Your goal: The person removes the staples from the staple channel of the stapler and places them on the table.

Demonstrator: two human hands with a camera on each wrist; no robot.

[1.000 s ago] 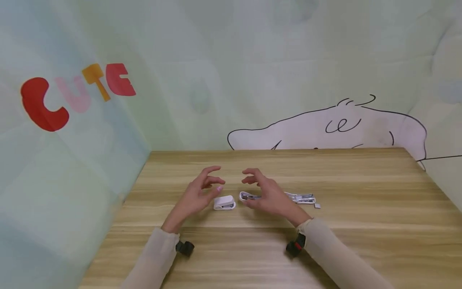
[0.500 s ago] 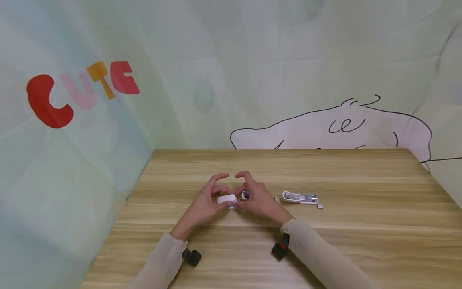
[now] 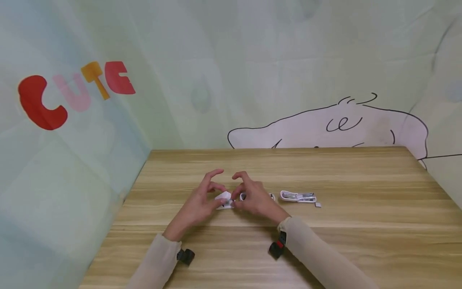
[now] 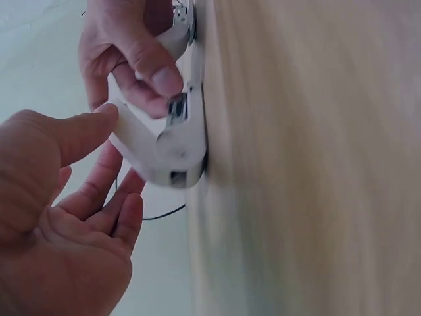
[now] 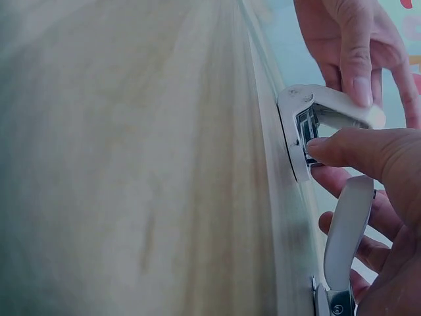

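A small white stapler [image 3: 226,195] stands on the table with its top cover raised, and its metal staple channel shows in the left wrist view. My left hand [image 3: 197,204] holds the raised cover between thumb and fingers. From the other side my right hand [image 3: 257,200] pinches the front end of the channel, thumb and index finger on it, clearly seen in the right wrist view. A second white stapler [image 5: 348,230] lies under my right hand, mostly hidden in the head view.
To the right lies another white stapler [image 3: 297,197], its metal insides showing, with a small light block [image 3: 318,204] beside its end. The wooden table [image 3: 346,241] meets a printed cloth wall [image 3: 187,80] at the back and left.
Both hands have come in from either side of the small stapler and taken hold of it. Its cover, down before, is now lifted. The right-hand stapler lies where it was.
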